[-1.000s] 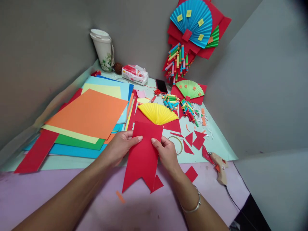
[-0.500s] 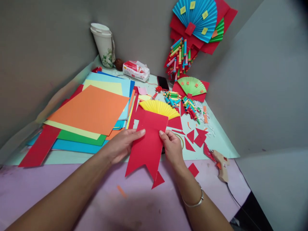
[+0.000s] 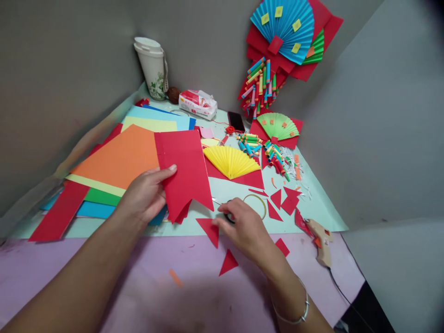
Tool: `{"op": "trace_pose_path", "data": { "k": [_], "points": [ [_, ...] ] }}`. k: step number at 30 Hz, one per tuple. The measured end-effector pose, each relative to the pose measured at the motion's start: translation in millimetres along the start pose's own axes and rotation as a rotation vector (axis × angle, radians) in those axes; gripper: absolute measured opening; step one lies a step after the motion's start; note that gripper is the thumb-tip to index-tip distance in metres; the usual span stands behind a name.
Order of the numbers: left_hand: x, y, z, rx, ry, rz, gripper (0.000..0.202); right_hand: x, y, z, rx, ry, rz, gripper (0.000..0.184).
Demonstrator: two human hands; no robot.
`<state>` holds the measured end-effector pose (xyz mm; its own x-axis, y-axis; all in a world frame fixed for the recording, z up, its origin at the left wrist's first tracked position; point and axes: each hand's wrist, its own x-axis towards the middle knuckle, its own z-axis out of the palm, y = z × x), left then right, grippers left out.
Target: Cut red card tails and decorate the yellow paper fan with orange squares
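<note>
My left hand [image 3: 145, 196] holds a red paper banner [image 3: 183, 169] with a notched lower end, raised over the stack of coloured sheets with an orange sheet [image 3: 121, 157] on top. My right hand [image 3: 244, 229] is down on the table with its fingers curled over the black handle of what look like scissors [image 3: 227, 215]; a thin blade shows to the left. Red triangle scraps [image 3: 210, 229] lie beside that hand, another [image 3: 228, 262] nearer me. A yellow paper fan [image 3: 231, 161] on red card lies just beyond.
A glue gun [image 3: 321, 236] with its cord lies at the right edge. A tape ring [image 3: 255, 203], rolled paper tubes [image 3: 260, 148], a green fan [image 3: 279, 126], a phone [image 3: 236, 121], a tissue pack [image 3: 197, 104] and a cup [image 3: 152, 67] sit farther back. A blue fan decoration [image 3: 286, 27] leans on the wall.
My right hand let go of the red banner and dropped onto the scissors. My left hand carried the banner up and to the left, over the paper stack.
</note>
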<state>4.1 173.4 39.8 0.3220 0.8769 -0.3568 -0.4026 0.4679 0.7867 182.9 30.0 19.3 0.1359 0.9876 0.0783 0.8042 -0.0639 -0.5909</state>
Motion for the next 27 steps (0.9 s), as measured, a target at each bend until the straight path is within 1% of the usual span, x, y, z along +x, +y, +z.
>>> {"op": "trace_pose_path", "data": {
  "k": [2, 3, 5, 8, 10, 11, 13, 15, 17, 19, 21, 24, 26, 27],
  "points": [
    [-1.6, 0.1, 1.7, 0.0, -0.004, 0.0, 0.015, -5.2, -7.2, 5.8, -0.088, -0.107, -0.008, 0.024],
    [-2.4, 0.2, 2.4, -0.008, -0.012, -0.003, 0.016, -7.0, -9.9, 9.4, -0.128, -0.139, -0.003, 0.028],
    [-3.7, 0.2, 3.1, -0.029, -0.034, -0.015, 0.02, -9.3, -12.9, 16.7, -0.177, -0.154, 0.022, 0.028],
    [-4.4, 0.1, 2.4, -0.039, -0.065, -0.032, 0.023, -9.9, -12.6, 23.2, -0.163, -0.135, 0.041, 0.018],
    [-4.5, 0.5, 1.6, -0.041, -0.076, -0.033, 0.025, -9.6, -11.0, 21.6, -0.068, -0.14, 0.045, 0.01],
    [-4.6, 0.9, 1.3, -0.044, -0.077, -0.033, 0.026, -9.3, -10.0, 18.6, 0.01, -0.164, 0.05, 0.007],
    [-4.9, 1.8, 1.1, -0.05, -0.071, -0.035, 0.025, -7.9, -7.4, 8.3, 0.182, -0.226, 0.073, 0.002],
    [-5.4, 2.5, 1.2, -0.059, -0.069, -0.039, 0.022, -5.6, -1.7, -6.3, 0.279, -0.244, 0.103, 0.004],
    [-6.0, 2.3, 1.5, -0.069, -0.07, -0.036, 0.022, -2.4, 10.1, -22.8, 0.257, -0.156, 0.148, 0.008],
    [-6.9, 1.1, 2.2, -0.072, -0.071, -0.036, 0.024, 0.8, 29.5, -38.6, 0.175, 0.013, 0.23, 0.015],
    [-8.1, -0.3, 3.0, -0.065, -0.08, -0.041, 0.025, 3.6, 53.9, -52.0, 0.043, 0.191, 0.353, 0.025],
    [-9.8, -1.5, 4.1, -0.043, -0.11, -0.055, 0.024, 6.8, 84.7, -64.7, -0.182, 0.342, 0.438, 0.027],
    [-10.8, -1.7, 4.6, -0.026, -0.123, -0.064, 0.025, 8.6, 90.3, -66.1, -0.28, 0.488, 0.402, 0.034],
    [-11.2, -1.9, 4.8, -0.018, -0.126, -0.067, 0.025, 9.3, 87.3, -63.9, -0.273, 0.553, 0.36, 0.039]
  ]
}}
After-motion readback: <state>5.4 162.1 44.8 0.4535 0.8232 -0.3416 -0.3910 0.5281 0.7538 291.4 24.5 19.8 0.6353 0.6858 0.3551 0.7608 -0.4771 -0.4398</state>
